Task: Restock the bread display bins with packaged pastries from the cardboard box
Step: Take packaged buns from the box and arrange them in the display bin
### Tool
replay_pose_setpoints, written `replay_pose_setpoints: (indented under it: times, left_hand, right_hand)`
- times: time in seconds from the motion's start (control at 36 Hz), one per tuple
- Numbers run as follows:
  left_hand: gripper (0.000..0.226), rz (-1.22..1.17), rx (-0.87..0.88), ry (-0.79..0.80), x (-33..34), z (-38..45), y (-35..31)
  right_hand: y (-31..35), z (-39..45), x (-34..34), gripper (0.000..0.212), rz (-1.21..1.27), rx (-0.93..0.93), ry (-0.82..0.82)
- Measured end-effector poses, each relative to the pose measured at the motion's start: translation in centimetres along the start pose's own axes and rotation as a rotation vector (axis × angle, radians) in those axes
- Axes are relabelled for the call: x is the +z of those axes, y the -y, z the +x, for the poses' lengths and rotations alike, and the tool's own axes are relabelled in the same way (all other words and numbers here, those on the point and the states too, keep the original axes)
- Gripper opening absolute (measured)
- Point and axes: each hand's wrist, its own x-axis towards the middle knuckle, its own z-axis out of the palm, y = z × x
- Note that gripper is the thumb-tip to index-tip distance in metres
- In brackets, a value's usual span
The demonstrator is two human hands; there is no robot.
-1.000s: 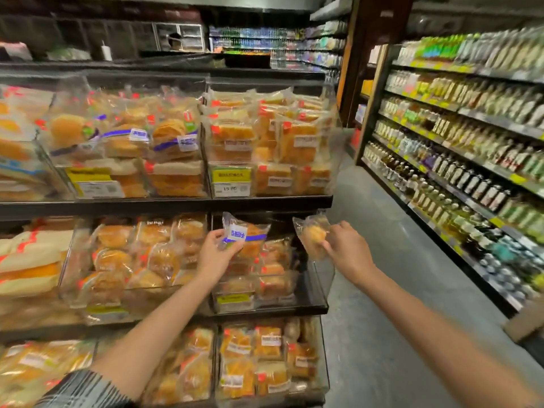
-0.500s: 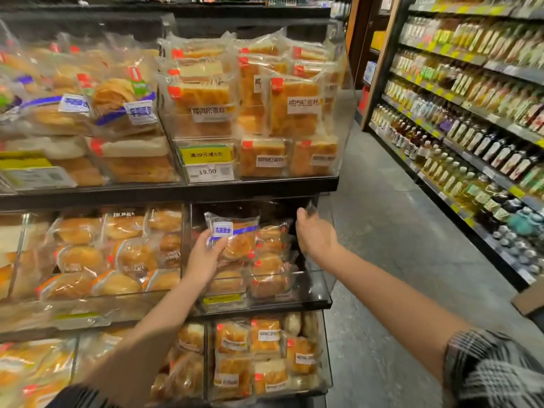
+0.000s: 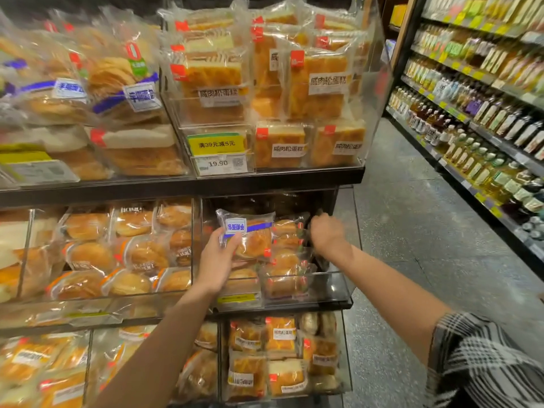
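Observation:
My left hand (image 3: 219, 257) holds a clear-wrapped round pastry with a blue-striped label (image 3: 250, 235), upright in front of the right-hand acrylic bin (image 3: 329, 290) on the middle shelf. My right hand (image 3: 326, 234) reaches into that bin's right side, beside stacked orange-tagged pastry packets (image 3: 287, 260). Its fingers are curled, blurred and turned into the dark back of the bin. Only a sliver of the small pastry packet (image 3: 319, 214) shows above its knuckles.
Packed bread bins fill the upper shelf (image 3: 265, 178), the middle-left bin (image 3: 117, 254) and the bottom bins (image 3: 279, 357). A yellow price tag (image 3: 217, 144) hangs above. To the right, a grey floor aisle (image 3: 412, 231) runs beside shelves of bottles (image 3: 477, 119).
My view moved closer and tipped down. My right hand carried its small packet leftward and deeper into the middle bin. My left hand kept the blue-label pastry in front of that bin.

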Motion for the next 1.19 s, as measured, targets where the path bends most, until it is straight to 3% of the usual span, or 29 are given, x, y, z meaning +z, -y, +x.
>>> replay_pose_setpoints:
  times: [0.11,0.22,0.31,0.42,0.58,0.67,0.75,0.86,1.06,1.19]
  left_hand:
    - [0.051,0.022,-0.024,0.019,-0.4,0.4,0.6]
    - [0.023,-0.076,-0.061,0.027,-0.1,0.3,0.3]
    - [0.017,-0.076,-0.07,0.034,0.1,-0.1,-0.1]
    - [0.039,-0.091,-0.139,0.063,-0.1,0.1,-0.6]
    - [0.047,-0.126,-0.179,0.137,-0.3,0.0,-0.9]
    - [0.055,-0.178,-0.207,0.18,-0.6,0.1,-0.8]
    - [0.063,-0.112,-0.172,0.247,-0.7,-0.1,-0.8]
    - [0.06,0.048,-0.13,0.265,-0.8,0.3,-0.5]
    - [0.052,0.177,-0.08,0.318,-0.4,0.5,-0.3]
    - [0.047,0.226,-0.067,0.302,-0.3,0.7,0.0]
  right_hand:
    - [2.2,-2.8,-2.5,0.041,-0.047,-0.012,-0.145]
    - [4.5,-6.8,-5.3,0.036,0.395,-0.308,-0.306]
    - [6.1,-8.6,-5.4,0.046,0.5,-0.499,-0.316]
    - [7.5,-8.8,-4.2,0.069,0.366,-0.524,-0.284]
    - [7.7,-8.5,-4.8,0.069,0.124,-0.497,-0.34]
    - [6.8,-8.1,-5.5,0.057,0.028,-0.482,-0.404]
    - [5.1,-8.1,-6.9,0.048,-0.004,-0.374,-0.376]
    - [1.3,-7.9,-8.5,0.033,-0.047,-0.219,-0.185]
    - [-2.2,-7.4,-9.6,0.056,-0.003,-0.105,0.057]
    - [-2.4,-6.2,-10.9,0.042,0.001,-0.025,0.17]
